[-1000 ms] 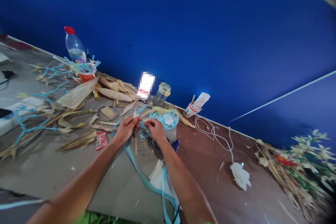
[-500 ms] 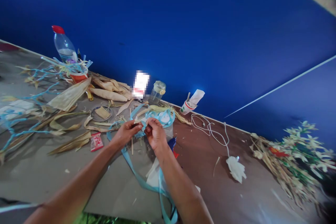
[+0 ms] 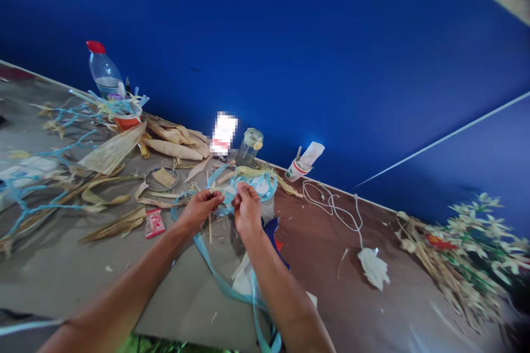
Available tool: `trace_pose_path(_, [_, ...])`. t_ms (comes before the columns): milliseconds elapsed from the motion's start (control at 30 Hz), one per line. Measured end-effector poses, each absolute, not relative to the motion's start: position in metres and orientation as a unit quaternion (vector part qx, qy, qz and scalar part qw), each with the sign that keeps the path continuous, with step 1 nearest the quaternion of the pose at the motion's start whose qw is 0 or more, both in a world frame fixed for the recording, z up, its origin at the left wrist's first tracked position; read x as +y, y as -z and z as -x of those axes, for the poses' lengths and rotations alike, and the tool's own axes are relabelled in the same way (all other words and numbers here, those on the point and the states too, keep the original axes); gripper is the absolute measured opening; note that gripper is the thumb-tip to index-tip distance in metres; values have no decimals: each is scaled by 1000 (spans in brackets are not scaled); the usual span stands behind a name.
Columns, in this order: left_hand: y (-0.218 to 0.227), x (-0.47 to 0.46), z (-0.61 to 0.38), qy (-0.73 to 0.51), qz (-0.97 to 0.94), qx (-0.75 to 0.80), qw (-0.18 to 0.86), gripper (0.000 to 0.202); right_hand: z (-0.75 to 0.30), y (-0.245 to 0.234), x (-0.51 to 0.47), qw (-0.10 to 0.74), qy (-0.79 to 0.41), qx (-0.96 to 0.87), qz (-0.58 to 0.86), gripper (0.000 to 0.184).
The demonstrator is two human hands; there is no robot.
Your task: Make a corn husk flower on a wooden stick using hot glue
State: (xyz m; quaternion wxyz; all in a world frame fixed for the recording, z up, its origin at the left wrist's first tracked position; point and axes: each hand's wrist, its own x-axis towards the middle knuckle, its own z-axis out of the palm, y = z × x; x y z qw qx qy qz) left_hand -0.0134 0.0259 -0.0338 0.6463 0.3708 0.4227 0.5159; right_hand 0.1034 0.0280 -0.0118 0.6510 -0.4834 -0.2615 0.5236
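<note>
Over the middle of the table, my left hand (image 3: 202, 208) is closed in a pinch, fingertips pointing right. Small pale bits show at its fingers, too small to name. My right hand (image 3: 248, 208) is also pinched closed, a short gap away from the left one. What it holds, if anything, is hidden. Just behind both hands lies a loose coil of light blue ribbon (image 3: 268, 183). A length of blue ribbon (image 3: 215, 273) runs down the table beneath my forearms. A thin straw-coloured stick (image 3: 210, 229) lies below my left fingers.
Dried corn husks (image 3: 176, 149) and blue-wrapped stems (image 3: 37, 207) cover the left side. A red packet (image 3: 154, 224) lies near my left wrist. Behind stand a red-capped bottle (image 3: 105, 74), a clear jar (image 3: 250, 146) and a paper cup (image 3: 296, 169). White cable (image 3: 331, 207) and husk flowers (image 3: 476, 237) lie right.
My hands have drawn slightly apart, the right fingertips moving away from the left ones. The whole view has shifted a little; the things on the table look unmoved.
</note>
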Motion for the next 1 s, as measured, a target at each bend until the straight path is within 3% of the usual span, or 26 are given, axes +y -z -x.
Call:
trace_pose_path(133, [30,25,14,-509,-401,433,626,32,-128,13,30,584,-368,-422,589,24])
trace_pose_path(200, [26,24,13,-505,-419,438,615,34,-134,12,26,557,-320,-471,604,15])
trace_pose_path(433, [17,22,11,-495,-449,438,601,37,-113,3,10,524,-553,-392,516,16])
trace_pose_path(1000, [19,23,13,-467,-481,425,608,32,-116,7,16,561,-626,-271,469,14])
